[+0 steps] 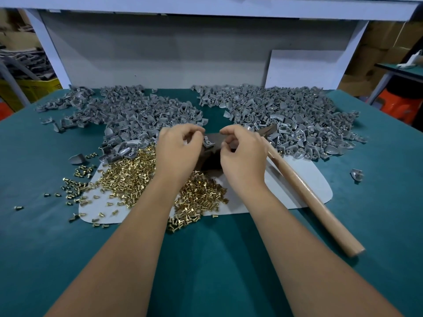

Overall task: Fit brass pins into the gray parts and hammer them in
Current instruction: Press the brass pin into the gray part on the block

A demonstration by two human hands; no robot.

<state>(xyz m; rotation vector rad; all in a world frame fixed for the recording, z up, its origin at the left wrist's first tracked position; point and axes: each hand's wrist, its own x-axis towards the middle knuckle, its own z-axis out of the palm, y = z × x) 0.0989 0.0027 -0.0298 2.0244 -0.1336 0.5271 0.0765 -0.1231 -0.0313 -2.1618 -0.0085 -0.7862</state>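
Left hand (177,152) is pinching a gray part (208,142) over the dark block (211,160) while the right hand (242,152) is curling in beside it, pin unclear tbh, so I'd be lining the hole up squarely before grabbing the hammer (306,193) lying just right.

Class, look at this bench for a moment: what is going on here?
A person is assembling small parts by hand. The left hand holds a gray part over a dark block, while the right hand pinches something too small to identify beside it. Loose brass pins lie on a white sheet, heaps of gray parts sit behind, and the wooden-handled hammer lies unused on the right.
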